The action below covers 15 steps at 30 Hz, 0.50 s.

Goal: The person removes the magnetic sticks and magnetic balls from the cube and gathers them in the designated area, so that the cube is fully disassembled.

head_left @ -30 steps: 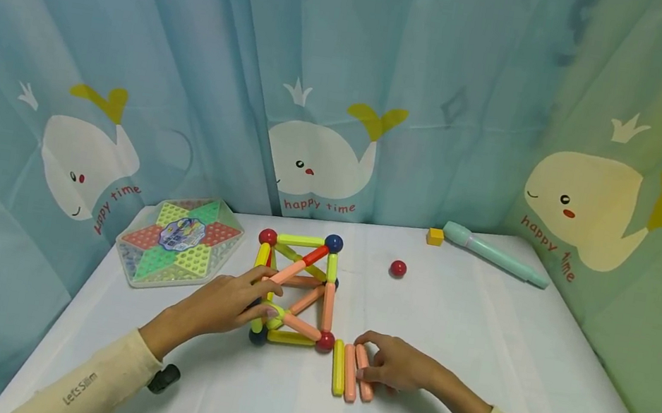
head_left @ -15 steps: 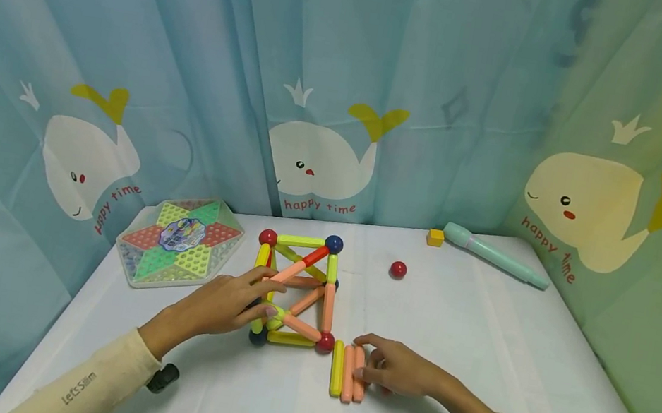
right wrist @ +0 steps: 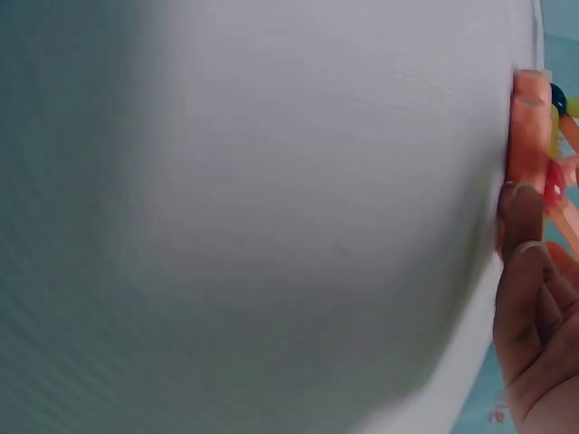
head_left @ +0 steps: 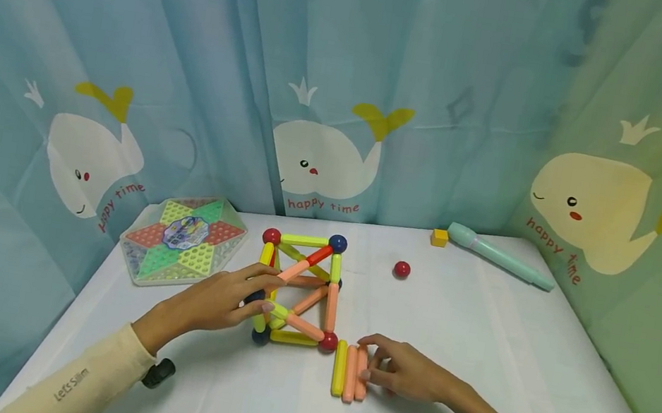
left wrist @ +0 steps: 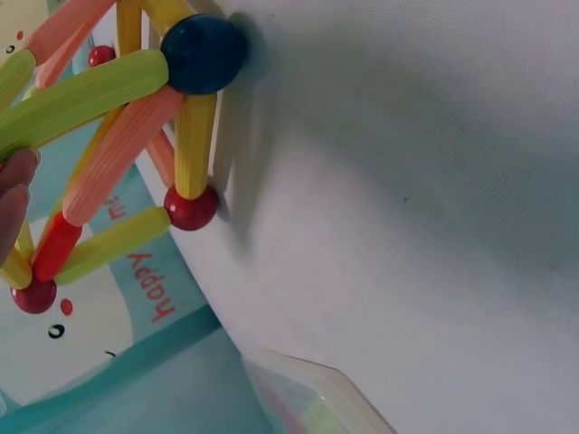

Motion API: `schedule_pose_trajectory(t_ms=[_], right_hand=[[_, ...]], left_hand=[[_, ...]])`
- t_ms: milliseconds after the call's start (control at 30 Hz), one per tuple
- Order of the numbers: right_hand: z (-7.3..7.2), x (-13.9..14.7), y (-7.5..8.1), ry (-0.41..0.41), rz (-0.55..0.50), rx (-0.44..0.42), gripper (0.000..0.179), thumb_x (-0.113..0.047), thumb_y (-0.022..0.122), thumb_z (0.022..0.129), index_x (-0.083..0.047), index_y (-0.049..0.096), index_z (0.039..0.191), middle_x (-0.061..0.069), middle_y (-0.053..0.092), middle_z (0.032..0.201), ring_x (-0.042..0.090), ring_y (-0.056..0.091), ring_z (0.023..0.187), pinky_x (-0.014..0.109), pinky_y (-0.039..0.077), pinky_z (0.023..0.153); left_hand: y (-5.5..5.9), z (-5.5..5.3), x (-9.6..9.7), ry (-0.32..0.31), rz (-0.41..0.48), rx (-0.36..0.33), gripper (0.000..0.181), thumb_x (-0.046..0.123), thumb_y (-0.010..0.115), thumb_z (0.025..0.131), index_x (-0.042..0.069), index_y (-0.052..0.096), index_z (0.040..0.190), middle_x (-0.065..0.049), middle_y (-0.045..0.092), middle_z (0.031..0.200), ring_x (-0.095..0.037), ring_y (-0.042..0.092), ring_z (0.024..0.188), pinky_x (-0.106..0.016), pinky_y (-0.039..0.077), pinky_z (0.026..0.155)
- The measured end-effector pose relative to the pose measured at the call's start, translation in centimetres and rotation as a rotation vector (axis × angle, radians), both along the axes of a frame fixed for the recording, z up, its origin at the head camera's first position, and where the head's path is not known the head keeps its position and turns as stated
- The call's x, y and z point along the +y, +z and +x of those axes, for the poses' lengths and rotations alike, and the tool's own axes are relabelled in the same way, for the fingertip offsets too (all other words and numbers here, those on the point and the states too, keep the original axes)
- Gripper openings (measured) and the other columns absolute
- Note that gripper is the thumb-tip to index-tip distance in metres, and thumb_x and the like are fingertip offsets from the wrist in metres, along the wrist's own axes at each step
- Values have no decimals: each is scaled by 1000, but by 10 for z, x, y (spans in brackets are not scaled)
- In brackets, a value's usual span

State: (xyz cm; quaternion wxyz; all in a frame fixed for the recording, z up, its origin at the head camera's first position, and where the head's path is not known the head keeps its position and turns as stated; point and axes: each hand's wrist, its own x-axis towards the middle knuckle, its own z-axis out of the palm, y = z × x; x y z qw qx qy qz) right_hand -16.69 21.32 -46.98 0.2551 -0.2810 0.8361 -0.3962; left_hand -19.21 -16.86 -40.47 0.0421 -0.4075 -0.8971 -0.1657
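Observation:
My left hand [head_left: 230,298] holds the left side of a frame of magnetic sticks and balls [head_left: 332,306], fingers above and thumb below. In the left wrist view, fingertips [left wrist: 16,185] touch a yellow-green stick [left wrist: 99,95] joined to a dark blue ball [left wrist: 206,54]. At the frame's front right corner is a red ball [head_left: 328,342]. To its right lie a yellow stick [head_left: 339,372] and two orange sticks side by side. My right hand [head_left: 409,372] pinches the rightmost orange stick [head_left: 360,391], index finger at its far end and thumb at its side.
A Chinese checkers box [head_left: 184,242] lies at the back left. A loose red ball [head_left: 401,269], a small orange-yellow cube [head_left: 439,238] and a mint-green wand-like tool [head_left: 503,258] lie toward the back right. A printed curtain [head_left: 432,172] stands behind the table.
The rightmost orange stick has swung left from a slant to lie parallel against its neighbour, with my right hand on it. My left hand stays on the frame; the view has shifted slightly.

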Motion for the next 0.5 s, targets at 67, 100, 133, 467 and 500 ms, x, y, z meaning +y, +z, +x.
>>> schedule_pose_trajectory(t_ms=[67,100,133,467,500], right_hand=[[-2,3,5,-9,14,34,45,-27,64,100,-6,52,138,0,67,96,11,61,64,23,51,60],[-4,3,8,-14,17,52,44,-25,64,99,-5,54,137,1,67,97,11,61,64,23,51,60],[-6,4,11,-21,23,75,42,-24,64,99,-4,55,135,1,68,98,10,61,65,23,51,60],[-22,-30,33,-44,-12,253,33,-23,68,97,-6,64,124,-3,70,102,18,63,88,26,55,75],[-23,-37,32,-37,-28,257,31,-23,68,97,-7,65,123,-3,70,104,18,64,91,27,55,77]], left_hand=[[1,0,0,-9,2,-3,44,41,53,104,21,53,143,1,55,138,-2,54,74,-22,52,70],[1,0,0,-11,1,-3,44,41,53,104,21,52,143,1,54,138,-3,55,75,-23,53,72],[1,0,1,-14,3,-7,44,41,53,104,20,52,143,0,54,139,-3,56,77,-24,54,73],[1,-1,-2,-25,-12,10,45,39,55,103,18,53,143,-2,54,139,-7,61,87,-28,57,81],[1,-1,-2,-28,-13,14,45,39,55,103,18,52,144,-2,54,139,-7,61,86,-28,57,81]])
